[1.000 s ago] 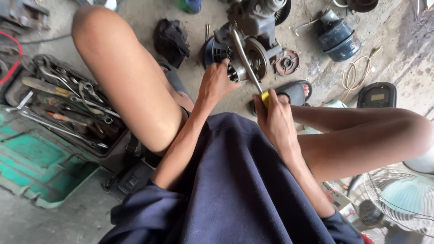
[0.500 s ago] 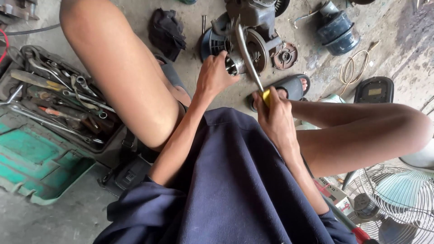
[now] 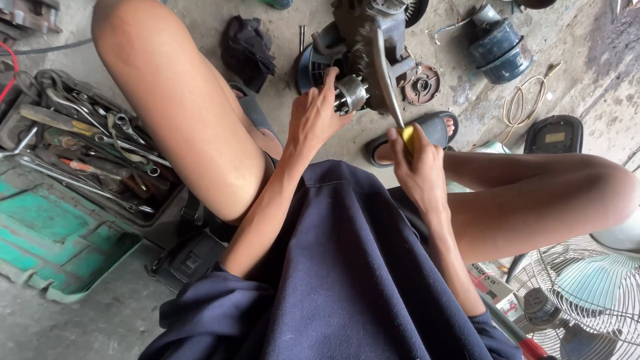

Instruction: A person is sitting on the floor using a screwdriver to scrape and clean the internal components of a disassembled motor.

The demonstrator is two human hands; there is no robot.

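Shifted slightly: left hand now cupped round steel cylinder on engine on the floor. Right hand clenched on yellow-handled tool. Probably heavy, rigid, greasy; best gripped around the cylinder's body.

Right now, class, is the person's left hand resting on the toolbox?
No: the left hand grips a metal cylinder on the engine, away from the toolbox.

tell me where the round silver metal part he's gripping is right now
In the head view the round silver metal part sits upper centre, held by the left hand against the dark engine block, just left of the long metal tool.
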